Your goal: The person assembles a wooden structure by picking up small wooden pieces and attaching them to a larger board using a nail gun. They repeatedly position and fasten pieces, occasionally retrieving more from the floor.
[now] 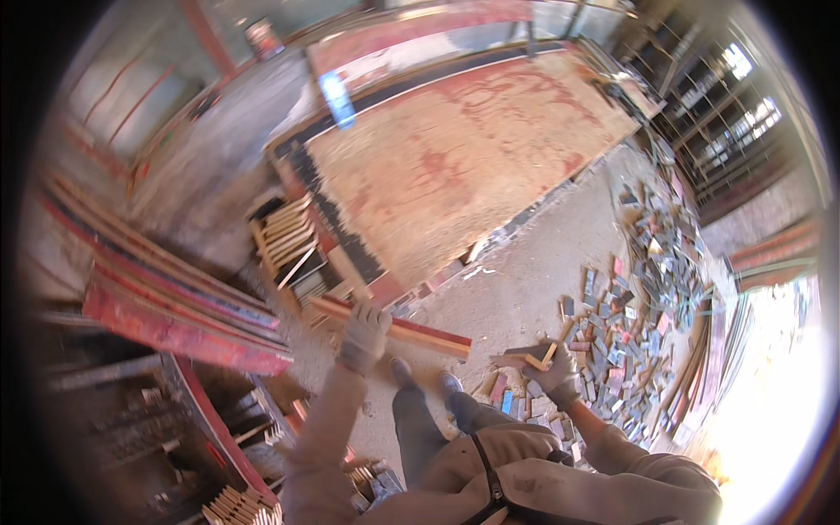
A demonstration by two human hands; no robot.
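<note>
My left hand, in a pale work glove, is closed over a long narrow wooden board with a dark red face. The board is held roughly level above the floor, its free end toward the right. My right hand, also gloved, is closed on a small wood piece with a pale cut edge. A thin dark part sticks out to its left; whether that is a second piece I cannot tell. A gap separates the wood piece from the board's end.
A large plywood-topped table with red stains stands ahead. Slatted wood strips fill a crate at its left corner. Red boards are stacked at left. Many small offcuts lie heaped on the floor at right.
</note>
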